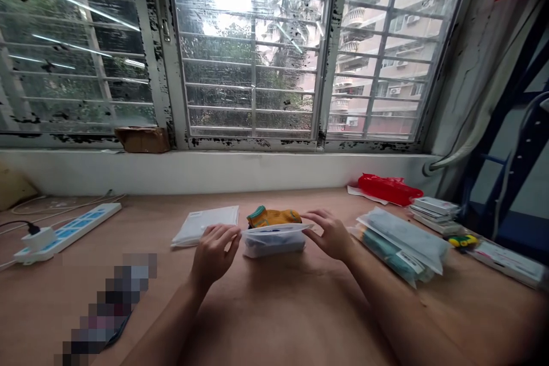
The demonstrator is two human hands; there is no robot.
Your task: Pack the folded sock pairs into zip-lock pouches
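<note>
A frosted plastic zip bag [274, 245] stands on the table in front of me, its top rim stretched between my hands. My left hand [217, 251] pinches the rim's left corner. At the right corner, my right hand [330, 234] has its thumb in front of the rim and its fingers behind, gripping the edge. An orange sock [274, 218] with teal trim shows above the rim; whether it lies inside the bag or behind it I cannot tell. Something dark shows faintly through the plastic.
Flat white packets [206, 225] lie left of the bag. On the right are a filled frosted bag [401, 246], a red plastic bag [388, 189], stacked boxes [435, 206] and a yellow-green item [462, 242]. A power strip [81, 229] and a blurred-out phone [118, 329] lie left.
</note>
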